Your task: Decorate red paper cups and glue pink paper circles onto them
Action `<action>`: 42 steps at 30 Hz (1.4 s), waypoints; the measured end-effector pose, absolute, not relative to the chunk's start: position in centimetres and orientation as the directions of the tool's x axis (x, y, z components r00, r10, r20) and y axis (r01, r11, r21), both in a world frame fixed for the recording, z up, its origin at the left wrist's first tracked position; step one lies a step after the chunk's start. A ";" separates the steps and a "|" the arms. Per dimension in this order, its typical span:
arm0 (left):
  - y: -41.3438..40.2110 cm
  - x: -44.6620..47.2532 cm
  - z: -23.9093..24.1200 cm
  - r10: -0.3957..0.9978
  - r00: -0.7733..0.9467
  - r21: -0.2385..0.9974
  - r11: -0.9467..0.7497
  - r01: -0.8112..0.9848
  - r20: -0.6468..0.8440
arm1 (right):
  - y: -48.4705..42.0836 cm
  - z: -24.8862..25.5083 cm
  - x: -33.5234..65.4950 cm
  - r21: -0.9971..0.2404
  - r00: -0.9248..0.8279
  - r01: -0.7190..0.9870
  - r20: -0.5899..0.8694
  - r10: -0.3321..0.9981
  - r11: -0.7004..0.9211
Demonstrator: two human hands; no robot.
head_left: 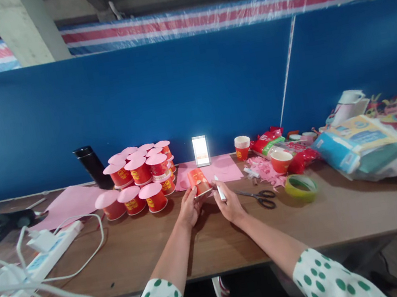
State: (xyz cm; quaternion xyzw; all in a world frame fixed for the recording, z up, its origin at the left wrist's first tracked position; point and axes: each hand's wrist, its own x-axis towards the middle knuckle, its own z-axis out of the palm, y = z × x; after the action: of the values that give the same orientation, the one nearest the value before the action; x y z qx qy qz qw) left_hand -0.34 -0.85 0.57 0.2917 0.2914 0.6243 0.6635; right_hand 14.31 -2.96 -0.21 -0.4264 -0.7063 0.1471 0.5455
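Left of the frame's middle, a cluster of red cups with pink lids (138,177) stands on the wooden table (347,209), with a black flask (91,167) just behind it and a pink sheet (66,205) beside it. A white power strip (44,255) with looping cables lies at lower left. Right of centre lie black scissors (263,197) and a yellow-green tape roll (301,188), with blue packets (363,147) at far right.

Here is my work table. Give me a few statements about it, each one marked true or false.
1. The left hand holds a red cup. True.
2. The right hand holds the scissors. False: it holds a white pen; the scissors lie on the table.
3. The tape roll lies to the right of the scissors. True.
4. The black flask lies flat. False: it stands, left of the stacked cups.
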 end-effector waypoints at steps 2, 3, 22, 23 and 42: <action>-0.9 -0.3 0.6 0.998 0.055 0.754 0.049 -0.655 -0.017 | -2.9 -0.2 14.3 -0.677 -0.043 0.434 0.643 0.764 0.594; -0.9 -0.3 0.6 0.998 0.058 0.755 0.048 -0.654 -0.014 | -2.9 -0.2 14.3 -0.679 -0.044 0.427 0.644 0.764 0.597; -0.8 -0.1 -0.1 0.989 0.149 0.770 0.092 -0.631 0.004 | -2.8 -0.3 14.3 -0.709 -0.031 0.373 0.636 0.771 0.599; -0.8 -0.1 -0.1 0.988 0.156 0.770 0.096 -0.630 0.005 | -2.8 -0.3 14.3 -0.710 -0.031 0.371 0.635 0.772 0.599; -1.0 0.0 -0.3 0.983 0.161 0.814 0.022 -0.581 0.088 | -2.4 -0.6 14.5 -0.706 -0.006 0.414 0.629 0.777 0.574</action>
State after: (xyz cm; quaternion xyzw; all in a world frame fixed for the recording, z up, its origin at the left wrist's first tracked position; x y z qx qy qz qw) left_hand -0.01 -0.96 -0.27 0.3755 0.2678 0.5899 0.6628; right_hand 14.45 -2.43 -0.63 -0.4315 -0.6903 0.1630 0.5574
